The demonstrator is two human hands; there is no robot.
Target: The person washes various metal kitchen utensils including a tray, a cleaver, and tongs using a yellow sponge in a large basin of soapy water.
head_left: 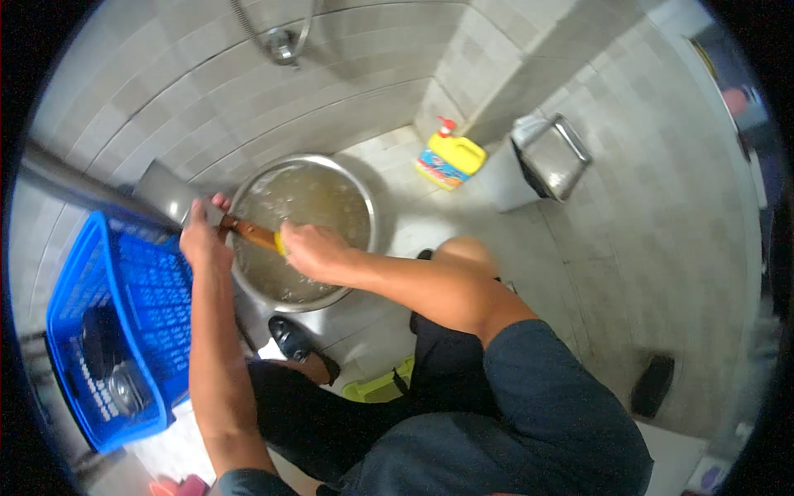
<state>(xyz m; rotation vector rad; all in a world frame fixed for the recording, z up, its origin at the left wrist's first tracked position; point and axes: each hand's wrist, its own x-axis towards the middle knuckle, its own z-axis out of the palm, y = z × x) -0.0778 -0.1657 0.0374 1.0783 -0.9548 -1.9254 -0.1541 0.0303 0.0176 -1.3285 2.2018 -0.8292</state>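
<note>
A cleaver with a broad grey blade and a brown wooden handle is held over the left part of a round metal basin. My left hand is closed on the cleaver where blade and handle meet. Around the handle's end my right hand is closed, pressing a small yellow piece, apparently a sponge, against it. Most of that piece is hidden by the fingers. Murky water with some foam fills the basin beneath.
On the left stands a blue plastic basket with dark and clear items inside. A yellow pump jug with a red top sits by the wall, beside a grey bin. Something lime green is under me. A shower fitting hangs above.
</note>
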